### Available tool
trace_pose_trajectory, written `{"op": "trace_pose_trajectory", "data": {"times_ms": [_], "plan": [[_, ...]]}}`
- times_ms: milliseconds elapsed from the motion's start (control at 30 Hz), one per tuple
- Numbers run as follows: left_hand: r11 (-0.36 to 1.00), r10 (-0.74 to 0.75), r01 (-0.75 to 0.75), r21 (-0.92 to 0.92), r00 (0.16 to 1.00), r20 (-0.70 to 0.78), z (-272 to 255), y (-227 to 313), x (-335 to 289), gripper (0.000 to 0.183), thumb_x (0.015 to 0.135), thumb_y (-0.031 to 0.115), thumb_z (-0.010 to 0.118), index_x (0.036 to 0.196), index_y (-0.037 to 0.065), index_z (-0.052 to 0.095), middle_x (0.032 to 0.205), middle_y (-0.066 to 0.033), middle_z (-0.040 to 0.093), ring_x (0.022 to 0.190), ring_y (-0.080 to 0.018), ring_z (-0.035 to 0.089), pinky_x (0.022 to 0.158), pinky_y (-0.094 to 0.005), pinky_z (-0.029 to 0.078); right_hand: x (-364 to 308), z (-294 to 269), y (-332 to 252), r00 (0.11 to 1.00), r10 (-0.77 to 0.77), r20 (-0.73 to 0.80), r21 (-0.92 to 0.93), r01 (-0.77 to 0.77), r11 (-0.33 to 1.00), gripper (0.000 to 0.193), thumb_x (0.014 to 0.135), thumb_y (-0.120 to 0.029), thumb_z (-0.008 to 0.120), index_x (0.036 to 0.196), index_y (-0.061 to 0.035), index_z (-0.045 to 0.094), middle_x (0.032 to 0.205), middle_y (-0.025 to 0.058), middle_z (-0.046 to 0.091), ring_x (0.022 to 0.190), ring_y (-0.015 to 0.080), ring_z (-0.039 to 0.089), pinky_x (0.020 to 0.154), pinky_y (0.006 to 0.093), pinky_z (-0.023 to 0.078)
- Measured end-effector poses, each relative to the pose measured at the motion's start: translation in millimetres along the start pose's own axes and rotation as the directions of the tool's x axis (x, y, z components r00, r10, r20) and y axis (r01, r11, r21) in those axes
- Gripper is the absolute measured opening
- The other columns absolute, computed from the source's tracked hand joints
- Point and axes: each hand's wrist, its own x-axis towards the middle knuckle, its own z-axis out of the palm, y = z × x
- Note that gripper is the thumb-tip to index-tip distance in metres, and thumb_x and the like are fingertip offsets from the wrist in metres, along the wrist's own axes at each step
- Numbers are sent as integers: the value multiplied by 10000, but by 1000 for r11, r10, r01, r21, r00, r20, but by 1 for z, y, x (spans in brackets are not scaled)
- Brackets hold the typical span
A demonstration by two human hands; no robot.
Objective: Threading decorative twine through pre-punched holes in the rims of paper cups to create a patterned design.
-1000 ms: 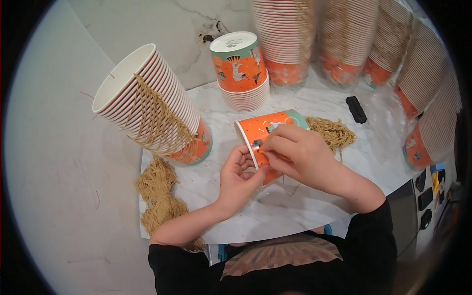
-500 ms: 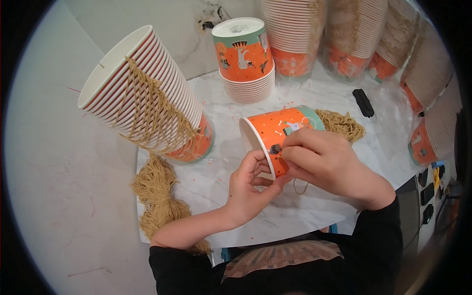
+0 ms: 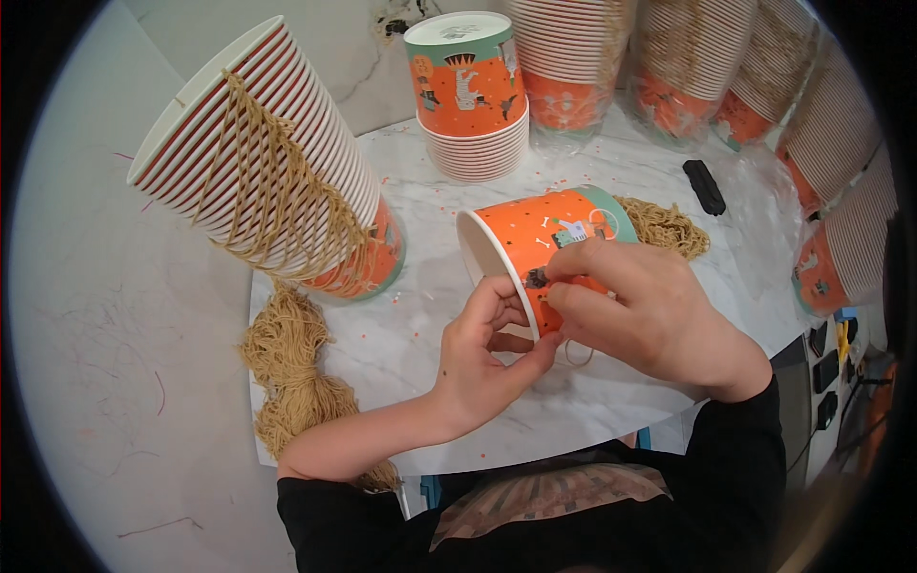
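1 cup [image 3: 540, 227] | left hand [image 3: 478, 371], curled: grip pinching rim [image 3: 510, 263] | right hand [image 3: 638, 304], arched: grip bunched

Soft, fairly even light brightens my worktop [image 3: 396, 368], with only faint shadows; black fisheye corners close around my view, straight edges bow, and the lower right blurs.

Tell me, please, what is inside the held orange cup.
Near the mouth of the orange cup, the pale inner wall shows, and fingers of the left grip reach inside. The cup's side and those fingers cover the deeper part; anything there cannot be seen.
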Motion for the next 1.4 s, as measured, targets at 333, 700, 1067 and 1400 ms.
{"op": "trace_pose_trajectory", "data": {"times_ms": [333, 700, 1067, 1400], "plan": [[916, 13, 17, -402, 997, 70, -13, -14, -2, 317, 1040, 8, 508, 1352, -39, 476, 1261, -130, 653, 1131, -185, 680, 928, -323, 579, 1, 7, 2, 1000, -19, -21, -48, 18, 999, 156, 778, -102, 701, 902, -46, 625, 966, 63, 587, 782, 217, 653, 632, 344, 539], [965, 12, -9, -261, 1000, 9, -14, -19, 5, 142, 1068, 0, 511, 1199, -32, 554, 1164, -85, 673, 1035, -121, 670, 889, -290, 568, 3, 9, 7, 999, -35, -23, -67, 34, 997, 187, 770, -94, 704, 938, -36, 644, 981, 60, 598, 813, 222, 661, 643, 345, 542], [416, 666, -418, 808, 745, 43, -34, 16, 13, 190, 721, 31, 747, 894, 85, 692, 915, -62, 641, 830, -234, 646, 731, -335, 505, 0, -10, 10, 997, 24, -66, -87, -30, 996, 233, 748, -115, 720, 963, -64, 645, 949, 60, 605, 802, 221, 668, 614, 352, 536], [372, 590, -555, 744, 760, 272, -33, 59, 6, 174, 793, 27, 720, 937, 71, 634, 991, -62, 761, 758, -208, 717, 680, -337, 544, 1, -19, 6, 967, 252, -27, 506, -204, 838, 114, 876, -38, 718, 984, -35, 682, 827, 79, 688, 754, 216, 710, 664, 324, 566]]}}
